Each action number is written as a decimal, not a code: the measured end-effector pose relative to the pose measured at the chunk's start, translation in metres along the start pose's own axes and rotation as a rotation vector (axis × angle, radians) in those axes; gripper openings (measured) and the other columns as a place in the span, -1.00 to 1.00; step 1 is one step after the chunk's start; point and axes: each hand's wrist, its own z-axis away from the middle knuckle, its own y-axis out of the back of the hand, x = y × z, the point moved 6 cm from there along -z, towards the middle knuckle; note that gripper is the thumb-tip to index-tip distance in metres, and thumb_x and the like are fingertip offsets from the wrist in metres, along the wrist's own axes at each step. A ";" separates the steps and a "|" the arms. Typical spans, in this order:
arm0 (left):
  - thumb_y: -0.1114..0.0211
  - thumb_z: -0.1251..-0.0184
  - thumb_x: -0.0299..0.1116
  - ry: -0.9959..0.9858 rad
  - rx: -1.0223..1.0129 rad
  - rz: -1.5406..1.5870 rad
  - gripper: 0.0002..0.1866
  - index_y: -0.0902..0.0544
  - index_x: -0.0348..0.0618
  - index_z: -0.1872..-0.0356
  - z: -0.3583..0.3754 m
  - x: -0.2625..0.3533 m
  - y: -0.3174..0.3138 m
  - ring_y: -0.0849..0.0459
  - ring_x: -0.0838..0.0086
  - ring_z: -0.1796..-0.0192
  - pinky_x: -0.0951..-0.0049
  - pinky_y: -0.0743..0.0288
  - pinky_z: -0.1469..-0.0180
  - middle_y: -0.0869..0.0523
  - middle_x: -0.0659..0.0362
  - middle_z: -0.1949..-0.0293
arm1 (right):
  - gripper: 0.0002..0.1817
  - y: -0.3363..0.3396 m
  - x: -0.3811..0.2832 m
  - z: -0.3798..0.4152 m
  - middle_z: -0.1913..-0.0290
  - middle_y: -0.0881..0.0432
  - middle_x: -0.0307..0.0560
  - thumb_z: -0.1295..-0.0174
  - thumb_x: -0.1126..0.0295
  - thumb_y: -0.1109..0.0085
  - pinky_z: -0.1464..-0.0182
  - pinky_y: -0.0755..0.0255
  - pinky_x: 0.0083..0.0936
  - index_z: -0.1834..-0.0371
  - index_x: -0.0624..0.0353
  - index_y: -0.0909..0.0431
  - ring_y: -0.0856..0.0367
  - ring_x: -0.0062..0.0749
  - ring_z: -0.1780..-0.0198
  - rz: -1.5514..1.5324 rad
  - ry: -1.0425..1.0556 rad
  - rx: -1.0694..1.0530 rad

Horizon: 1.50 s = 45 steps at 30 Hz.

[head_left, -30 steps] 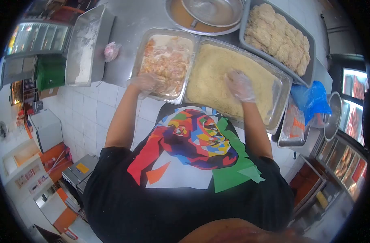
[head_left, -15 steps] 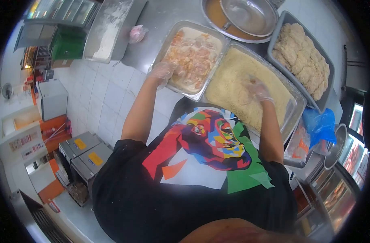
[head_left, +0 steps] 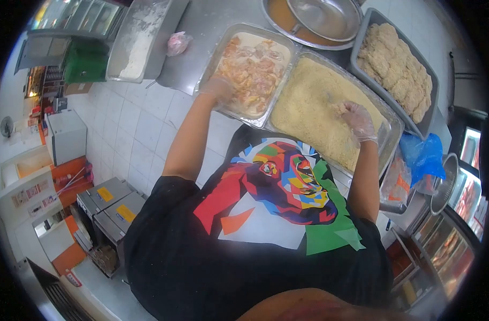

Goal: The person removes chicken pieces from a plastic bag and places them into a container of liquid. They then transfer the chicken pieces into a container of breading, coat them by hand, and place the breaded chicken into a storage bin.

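Observation:
My left hand (head_left: 217, 88), in a thin clear glove, rests at the near edge of the tray of battered raw chicken pieces (head_left: 252, 67), fingers among the pieces; I cannot tell whether it grips one. My right hand (head_left: 356, 120), gloved too, is in the wide tray of breadcrumbs (head_left: 314, 109), fingers curled around a crumb-covered piece (head_left: 341, 108). Behind it stands a grey tray (head_left: 362, 72) with several breaded pieces (head_left: 397, 69) stacked in it.
A round metal pan holding a bowl (head_left: 314, 18) stands at the back. A floured steel tray (head_left: 143, 37) and a crumpled pink bag (head_left: 177, 43) lie at the left. A blue bag (head_left: 423, 158) and a metal pot (head_left: 445, 182) sit at the right counter end.
My right hand has drawn back and to the right over the crumbs and curled onto a piece. My left hand has slid a little further into the battered chicken tray.

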 end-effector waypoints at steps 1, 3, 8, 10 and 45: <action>-0.25 -0.43 -0.04 0.030 0.026 0.019 -0.56 -0.76 -0.20 -0.05 0.003 -0.006 0.006 -0.72 -0.05 -0.21 0.04 -0.56 -0.27 -0.71 -0.23 -0.18 | -0.77 0.008 -0.017 0.005 0.07 -0.82 -0.09 -0.31 0.39 -0.24 -0.07 -0.54 -0.39 0.05 0.13 -0.80 -0.75 -0.21 0.01 0.130 0.078 0.073; -0.27 -0.42 0.00 0.085 0.206 0.164 -0.55 -0.76 -0.17 -0.05 0.008 -0.022 0.009 -0.74 -0.04 -0.17 0.04 -0.57 -0.22 -0.74 -0.24 -0.11 | -0.78 0.009 -0.037 0.020 0.04 -0.81 0.01 -0.35 0.38 -0.21 -0.12 -0.56 -0.29 0.06 0.11 -0.79 -0.75 -0.06 -0.02 0.279 0.223 0.179; -0.21 -0.44 0.16 -0.066 0.088 0.243 -0.42 -0.76 -0.17 -0.08 0.050 0.026 0.022 -0.76 0.02 -0.09 0.06 -0.56 -0.20 -0.80 -0.11 0.01 | -0.75 -0.016 0.019 0.033 0.01 -0.77 0.11 -0.47 0.22 -0.14 -0.20 -0.57 -0.13 0.02 0.04 -0.75 -0.74 0.04 -0.04 0.370 0.508 0.010; -0.30 -0.40 0.21 -0.105 -0.092 0.248 -0.45 -0.79 -0.10 -0.02 0.057 0.044 0.005 -0.80 0.02 0.04 0.03 -0.63 -0.02 -0.82 -0.11 0.15 | -0.69 -0.023 0.025 0.014 0.04 -0.78 0.12 -0.51 0.15 -0.07 -0.20 -0.57 -0.14 -0.04 0.04 -0.72 -0.74 0.03 -0.04 0.596 0.316 0.068; -0.40 -0.37 -0.11 -0.078 0.769 0.574 -0.69 -0.68 -0.20 0.26 0.054 0.014 -0.013 -0.72 -0.06 0.20 0.06 -0.55 0.14 -0.73 -0.13 0.29 | -0.58 0.006 0.051 0.074 -0.09 -0.80 0.03 -0.30 0.18 -0.37 -0.20 -0.52 -0.43 -0.17 0.12 -0.74 -0.73 -0.38 -0.05 0.385 -0.055 0.362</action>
